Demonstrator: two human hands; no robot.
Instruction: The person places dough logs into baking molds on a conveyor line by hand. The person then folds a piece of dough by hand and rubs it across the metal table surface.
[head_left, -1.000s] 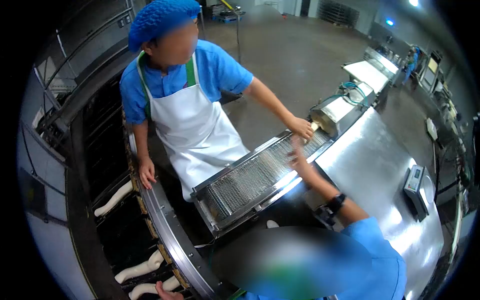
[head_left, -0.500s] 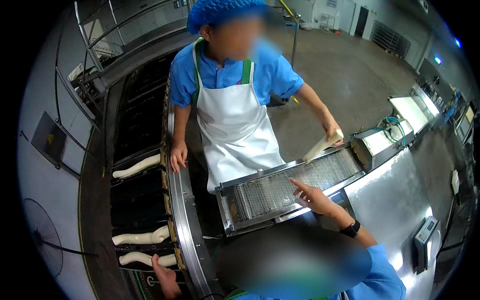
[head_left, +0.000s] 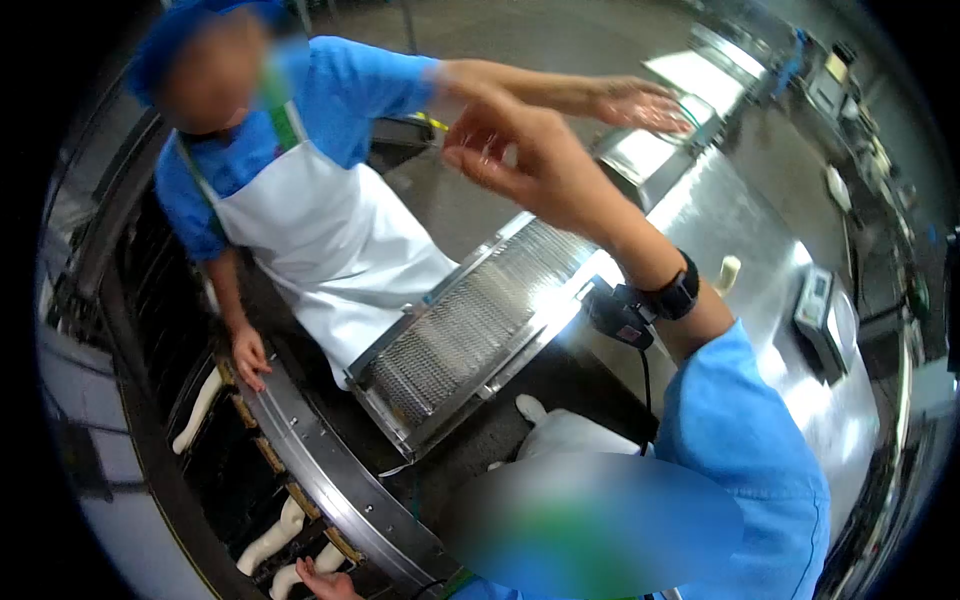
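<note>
My right hand [head_left: 520, 150] is raised over the far side of the metal mesh conveyor [head_left: 465, 320], fingers loosely curved with a gap at the thumb and nothing in them. A black watch [head_left: 678, 290] is on that wrist. Low at the left, my left hand [head_left: 325, 582] has its fingers apart beside a pale dough roll [head_left: 290, 578] in a dark tray; whether they touch is unclear. Another dough roll [head_left: 270, 540] lies in the tray just beyond it, and a third dough roll [head_left: 200, 410] farther up the curved line.
Opposite me stands a co-worker in a white apron [head_left: 335, 230], one hand [head_left: 640, 103] stretched out, the other [head_left: 250, 358] on the curved steel rail [head_left: 300, 440]. A scale [head_left: 820, 315] and a pale piece [head_left: 728, 275] sit on the steel table [head_left: 770, 370]. A black device [head_left: 620, 315] with a cable hangs below my wrist.
My view has turned. My right hand has gone from pointing over the mesh to being raised higher. The co-worker's hand no longer holds the dough roll and now reaches out.
</note>
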